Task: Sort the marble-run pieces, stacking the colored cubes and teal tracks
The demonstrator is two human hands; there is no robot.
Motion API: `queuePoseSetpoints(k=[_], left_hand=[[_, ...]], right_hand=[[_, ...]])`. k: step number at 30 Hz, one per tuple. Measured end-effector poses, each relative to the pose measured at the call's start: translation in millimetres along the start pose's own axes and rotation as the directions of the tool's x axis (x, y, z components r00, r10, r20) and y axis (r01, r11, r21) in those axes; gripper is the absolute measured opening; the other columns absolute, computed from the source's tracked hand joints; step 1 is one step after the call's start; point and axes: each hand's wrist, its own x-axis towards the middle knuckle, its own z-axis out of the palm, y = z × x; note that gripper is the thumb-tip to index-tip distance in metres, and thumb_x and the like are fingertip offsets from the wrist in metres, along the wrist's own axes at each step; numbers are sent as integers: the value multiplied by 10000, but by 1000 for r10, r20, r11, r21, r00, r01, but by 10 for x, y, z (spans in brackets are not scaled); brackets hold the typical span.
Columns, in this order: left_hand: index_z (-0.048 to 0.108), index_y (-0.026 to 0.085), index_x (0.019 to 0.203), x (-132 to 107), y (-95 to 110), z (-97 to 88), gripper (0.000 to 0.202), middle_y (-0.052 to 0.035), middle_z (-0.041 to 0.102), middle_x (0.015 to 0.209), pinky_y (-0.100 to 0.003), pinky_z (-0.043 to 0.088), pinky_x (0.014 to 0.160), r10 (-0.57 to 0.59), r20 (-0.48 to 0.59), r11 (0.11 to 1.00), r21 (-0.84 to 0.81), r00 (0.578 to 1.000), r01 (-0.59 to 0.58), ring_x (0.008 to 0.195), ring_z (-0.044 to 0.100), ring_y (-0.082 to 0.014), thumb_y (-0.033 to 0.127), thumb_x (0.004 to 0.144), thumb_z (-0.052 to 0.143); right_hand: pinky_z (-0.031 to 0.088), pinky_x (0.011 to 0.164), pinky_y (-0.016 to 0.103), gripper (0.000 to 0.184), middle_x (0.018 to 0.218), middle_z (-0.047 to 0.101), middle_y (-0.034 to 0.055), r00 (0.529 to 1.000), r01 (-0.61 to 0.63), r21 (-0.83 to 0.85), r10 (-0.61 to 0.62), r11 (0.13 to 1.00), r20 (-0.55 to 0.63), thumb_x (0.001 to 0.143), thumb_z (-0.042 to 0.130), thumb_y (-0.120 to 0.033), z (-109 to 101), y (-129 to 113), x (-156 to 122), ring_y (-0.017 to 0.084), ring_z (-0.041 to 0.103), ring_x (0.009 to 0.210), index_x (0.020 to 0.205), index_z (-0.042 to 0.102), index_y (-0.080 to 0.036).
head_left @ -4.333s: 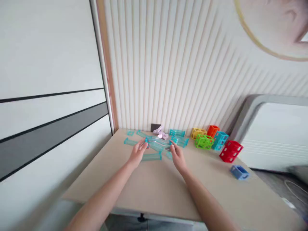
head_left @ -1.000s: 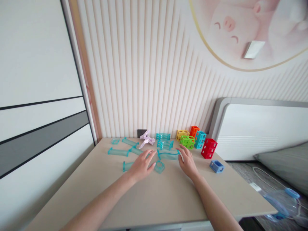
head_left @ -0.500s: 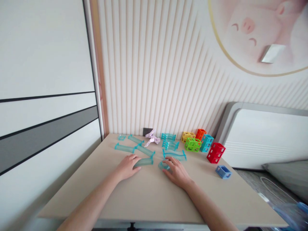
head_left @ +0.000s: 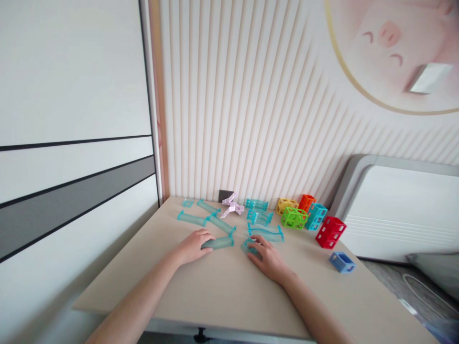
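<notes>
Left hand [head_left: 196, 245] on translucent-teal plastic channel [head_left: 219, 242], right hand [head_left: 268, 257] over small translucent-teal plastic piece [head_left: 245, 246]; can't tell if clamped. Other channels [head_left: 192, 219] laid out, red openwork plastic block [head_left: 330, 232] untouched.

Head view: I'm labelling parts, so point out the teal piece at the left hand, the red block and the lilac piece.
Teal piece [head_left: 220, 242]: head view, middle of its uncovered length.
Red block [head_left: 330, 232]: head view, middle of its body.
Lilac piece [head_left: 233, 207]: head view, where its arms meet.
</notes>
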Motion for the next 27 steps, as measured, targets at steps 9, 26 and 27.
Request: queuePoseSetpoints(k=[9, 26, 27], left_hand=[[658, 228, 1068, -30, 1, -40, 273, -37, 678, 1068, -339, 464, 960, 59, 32, 998, -38, 998, -57, 1030, 617, -220, 245, 797, 682], [608, 243, 1243, -105, -161, -109, 382, -67, 621, 1283, -387, 408, 1087, 2, -45, 996, 84, 999, 1, 1216, 556, -242, 259, 861, 600], [598, 241, 1259, -95, -126, -101, 391, -70, 614, 1293, -395, 404, 1093, 6, -51, 996, 92, 999, -1, 1225, 548, -247, 279, 869, 600]], right_hand=[[452, 1060, 415, 275, 1353, 551, 119, 1000, 17, -4, -17, 1000, -9, 928, 547, -361, -20, -19, -9, 268, 573, 1227, 1138, 672, -236], [433, 1083, 402, 331, 1372, 551, 106, 991, 130, 73, -132, 989, 32, 929, 555, -345, -94, -77, -34, 251, 558, 1246, 1242, 600, -247], [430, 1086, 399, 345, 1378, 549, 104, 988, 146, 86, -150, 985, 38, 931, 552, -342, -102, -84, -34, 246, 556, 1248, 1261, 584, -247]])
